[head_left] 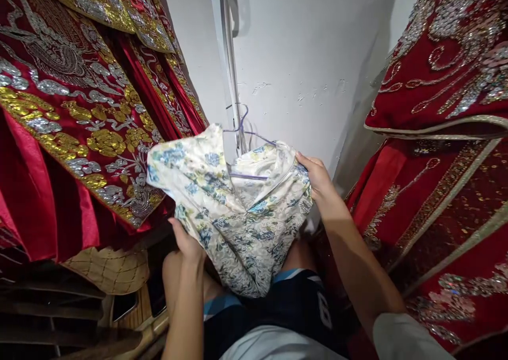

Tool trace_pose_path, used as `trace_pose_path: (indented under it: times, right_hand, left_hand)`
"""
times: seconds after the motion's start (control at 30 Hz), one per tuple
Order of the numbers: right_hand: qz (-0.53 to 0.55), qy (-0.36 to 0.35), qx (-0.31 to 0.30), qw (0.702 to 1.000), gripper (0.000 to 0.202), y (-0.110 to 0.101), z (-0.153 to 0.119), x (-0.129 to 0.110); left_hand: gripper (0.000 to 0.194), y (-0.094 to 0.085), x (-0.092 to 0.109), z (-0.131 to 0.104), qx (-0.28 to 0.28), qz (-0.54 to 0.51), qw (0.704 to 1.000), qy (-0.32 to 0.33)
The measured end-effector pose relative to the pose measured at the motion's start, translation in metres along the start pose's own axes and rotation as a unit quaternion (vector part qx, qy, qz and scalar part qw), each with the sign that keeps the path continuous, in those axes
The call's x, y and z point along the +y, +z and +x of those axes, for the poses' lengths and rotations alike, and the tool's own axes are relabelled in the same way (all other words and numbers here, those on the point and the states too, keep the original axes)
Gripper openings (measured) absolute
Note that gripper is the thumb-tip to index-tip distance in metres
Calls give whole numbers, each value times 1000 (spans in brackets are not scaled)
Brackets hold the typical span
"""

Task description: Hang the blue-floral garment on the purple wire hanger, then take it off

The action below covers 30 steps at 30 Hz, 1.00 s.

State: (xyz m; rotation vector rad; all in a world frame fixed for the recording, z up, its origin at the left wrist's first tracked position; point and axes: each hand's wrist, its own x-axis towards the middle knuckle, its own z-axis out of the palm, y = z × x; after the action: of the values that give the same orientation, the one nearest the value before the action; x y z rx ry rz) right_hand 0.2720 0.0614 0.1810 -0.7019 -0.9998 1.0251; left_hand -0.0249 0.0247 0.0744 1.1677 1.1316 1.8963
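A white floral blouse [246,217] with blue and yellow flowers and a V-shaped neck hangs on a purple wire hanger [249,177] in front of me. The hanger's hook rises out of the neckline beside a metal rail. My right hand [316,174] pinches the shoulder on the right, thumb on top of the cloth. Lower down on the left, my left hand [188,242] is closed around the sleeve side, with its thumb showing and its other fingers hidden behind the fabric. The blouse's lower part drops toward my lap.
Red garments with gold and silver sequin embroidery [107,137] hang close on the left. More red beaded garments [436,190] crowd the right. A vertical metal rail [228,58] stands against the white wall [309,47]. At lower left, a phone [124,306] lies on a wooden surface.
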Motion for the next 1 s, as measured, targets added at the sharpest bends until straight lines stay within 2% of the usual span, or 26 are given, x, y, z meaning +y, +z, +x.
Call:
trace_pose_path:
  times: [0.07,0.13,0.17,0.23,0.3,0.33,0.37,0.4,0.43,0.47,0.5,0.53,0.57,0.6,0.73,0.9,1.0]
  right_hand:
    - [-15,-1,-19,1000,37,2,-4,7]
    - [-53,-15,-25,998,35,-6,-13,15]
    - [-84,-36,-6,996,33,-13,-19,21]
    - [-167,-119,99,974,30,-29,-35,36]
    - [-234,-208,244,918,28,-40,-55,57]
    - [-244,-222,295,897,28,-41,-65,69]
    - [-238,-197,303,902,28,-40,-76,82]
    - [-229,-146,279,921,27,-36,-85,94]
    - [-232,-73,188,952,26,-29,-94,106]
    - [-229,11,64,971,30,-21,-101,116]
    - [-226,83,-55,969,33,-11,-107,124]
    - [-225,134,-151,953,36,-1,-112,131]
    - [-228,160,-209,938,37,9,-115,137]
    - [-234,164,-231,930,36,18,-118,142]
    - [-222,141,-184,947,30,41,-122,155]
    - [-180,166,-131,961,22,47,-123,164]
    - [-192,151,-143,959,18,48,-124,160]
  left_hand:
    - [70,-3,-18,-21,44,-42,996,-64]
    - [67,-6,-36,-40,45,-44,991,-121]
    - [66,-6,-43,-48,33,-43,988,-144]
    - [60,-5,-50,-59,15,-49,983,-175]
    - [56,-1,-50,-66,7,-53,981,-187]
    - [55,1,-49,-69,4,-55,981,-185]
    - [55,3,-47,-72,0,-57,982,-180]
    - [56,5,-46,-74,-5,-59,983,-176]
    - [57,6,-45,-76,-9,-60,983,-173]
    - [59,7,-44,-77,-11,-60,983,-172]
    - [59,7,-45,-79,-13,-59,983,-171]
    - [59,7,-45,-80,-13,-58,984,-169]
    - [60,6,-46,-81,-14,-58,984,-167]
    - [59,5,-46,-82,-15,-59,984,-168]
    - [58,3,-44,-82,-22,-80,975,-205]
    - [50,1,-41,-80,-38,-106,947,-301]
    - [48,-1,-41,-80,-47,-114,935,-333]
